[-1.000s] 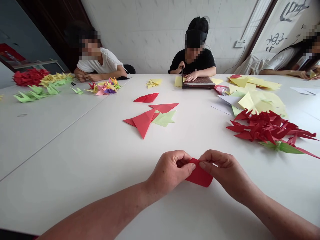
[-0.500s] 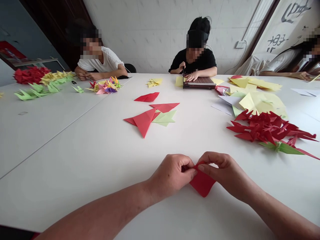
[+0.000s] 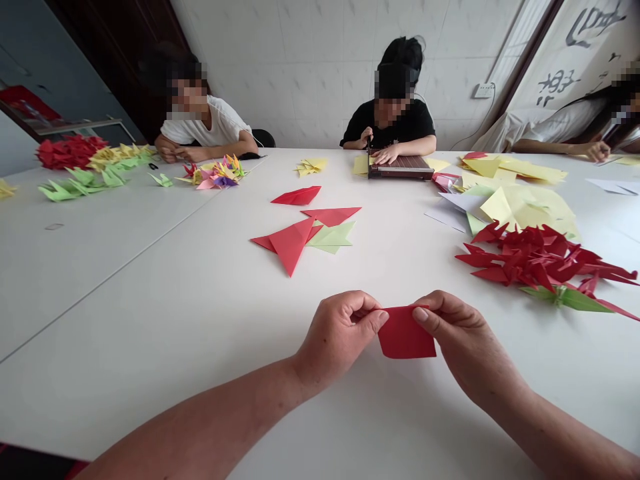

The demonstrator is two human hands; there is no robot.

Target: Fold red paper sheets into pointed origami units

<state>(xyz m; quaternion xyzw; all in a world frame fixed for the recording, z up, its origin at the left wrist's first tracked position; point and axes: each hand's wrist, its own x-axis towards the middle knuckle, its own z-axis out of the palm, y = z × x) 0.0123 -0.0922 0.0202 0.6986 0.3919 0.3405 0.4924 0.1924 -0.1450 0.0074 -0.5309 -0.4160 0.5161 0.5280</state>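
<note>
A small folded red paper square (image 3: 406,332) is held just above the white table (image 3: 150,307) near its front edge. My left hand (image 3: 340,337) pinches the paper's upper left corner between thumb and forefinger. My right hand (image 3: 463,340) pinches its upper right corner in the same way. Both hands are closed on the paper, and their other fingers curl behind it.
Red and green folded triangles (image 3: 305,233) lie mid-table. A heap of red folded cranes (image 3: 540,263) sits at right, with yellow sheets (image 3: 520,200) behind it. Three other people sit at the far side, one at a paper cutter (image 3: 400,170). Coloured cranes (image 3: 85,170) lie at far left.
The red paper has turned from a downward-pointing diamond to a level square, and both hands have risen slightly and moved apart to its top corners.
</note>
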